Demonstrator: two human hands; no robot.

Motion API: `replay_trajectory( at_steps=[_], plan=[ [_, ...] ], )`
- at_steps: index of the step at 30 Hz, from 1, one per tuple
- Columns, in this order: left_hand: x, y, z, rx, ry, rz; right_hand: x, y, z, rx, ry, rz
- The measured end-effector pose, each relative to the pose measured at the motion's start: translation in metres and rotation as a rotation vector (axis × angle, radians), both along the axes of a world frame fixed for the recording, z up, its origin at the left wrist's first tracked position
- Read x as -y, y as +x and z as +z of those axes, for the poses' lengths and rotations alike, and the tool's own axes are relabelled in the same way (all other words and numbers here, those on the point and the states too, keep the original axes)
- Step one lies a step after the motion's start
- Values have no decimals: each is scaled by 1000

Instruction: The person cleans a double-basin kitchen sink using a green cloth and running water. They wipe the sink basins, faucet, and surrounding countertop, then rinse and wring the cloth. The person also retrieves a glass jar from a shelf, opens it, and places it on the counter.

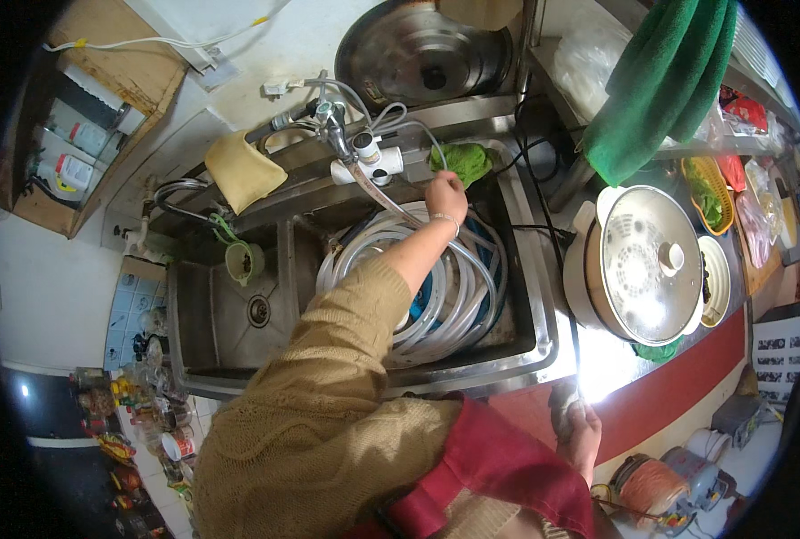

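Observation:
My left hand (447, 199), with a bracelet at the wrist, reaches over the right sink basin, its fingers closed at the end of a thin grey cord (430, 131). A crumpled green cloth (464, 162) lies just behind those fingers. Under my forearm, a coiled clear plastic hose (467, 310) fills much of the basin, with something blue inside the coil. The chrome faucet (333, 128) with a white fitting (373, 162) stands behind the basin. At the counter's front edge, my right hand (583, 428) holds a greyish object (563, 411), perhaps a cloth.
A lidded pot (642, 269) stands right of the sink, beside an oval dish (716, 279) and a yellow basket (708, 195). A green towel (662, 94) hangs above. A small strainer (244, 263) hangs in the left basin (221, 323). A yellow cloth (245, 172) drapes behind it.

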State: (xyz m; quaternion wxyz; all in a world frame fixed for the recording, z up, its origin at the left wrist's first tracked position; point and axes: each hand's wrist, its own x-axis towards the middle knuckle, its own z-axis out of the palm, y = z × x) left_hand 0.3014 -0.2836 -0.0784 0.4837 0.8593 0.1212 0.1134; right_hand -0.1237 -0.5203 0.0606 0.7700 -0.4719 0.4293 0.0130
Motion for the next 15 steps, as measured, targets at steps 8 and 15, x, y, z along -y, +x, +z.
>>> replay_trajectory(
  at_steps=[8,15],
  plan=[
    [-4,-123,67,67,-142,-375,6,-6,-3,33,16,44],
    [-130,-29,300,706,221,21,2,-6,-9,34,5,32]
  ],
)
